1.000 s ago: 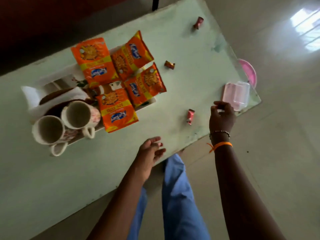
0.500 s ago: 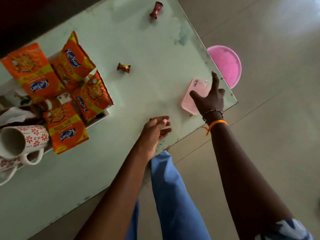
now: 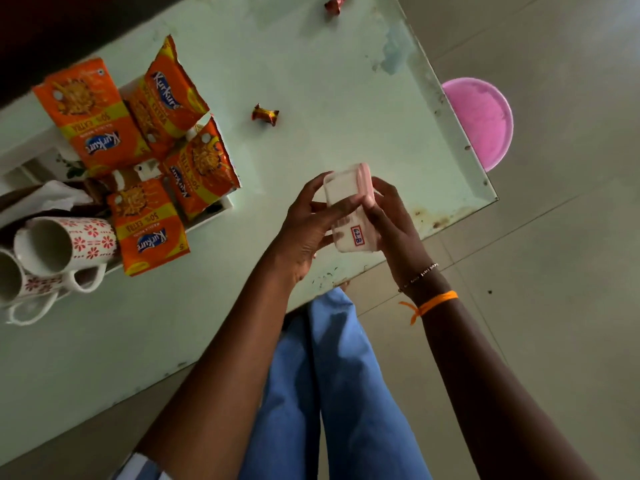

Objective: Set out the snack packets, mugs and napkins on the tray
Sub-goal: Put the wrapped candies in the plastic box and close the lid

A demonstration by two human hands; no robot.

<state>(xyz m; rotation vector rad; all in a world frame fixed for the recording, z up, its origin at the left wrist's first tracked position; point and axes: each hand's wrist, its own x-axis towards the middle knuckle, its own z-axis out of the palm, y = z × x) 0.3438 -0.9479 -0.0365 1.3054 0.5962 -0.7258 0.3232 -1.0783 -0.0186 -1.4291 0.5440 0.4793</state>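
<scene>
Both hands hold a small pink-lidded plastic box (image 3: 349, 216) with a "62B" label above the table's near edge. My left hand (image 3: 306, 226) grips its left side, and my right hand (image 3: 393, 220) grips its right side. At the left, a white tray (image 3: 211, 211) carries several orange Kurkure snack packets (image 3: 149, 226), two white mugs with red flowers (image 3: 65, 242) lying on their sides, and a white napkin (image 3: 45, 199) behind the mugs.
Two wrapped candies lie on the pale green glass table (image 3: 311, 81): one (image 3: 265, 114) mid-table, one (image 3: 335, 1) at the far edge. A pink stool (image 3: 481, 123) stands on the floor past the table's right edge. My blue-trousered legs are below.
My right hand picked the box up from the table's right corner and brought it toward me. My left hand rose off the table and took hold of the box too.
</scene>
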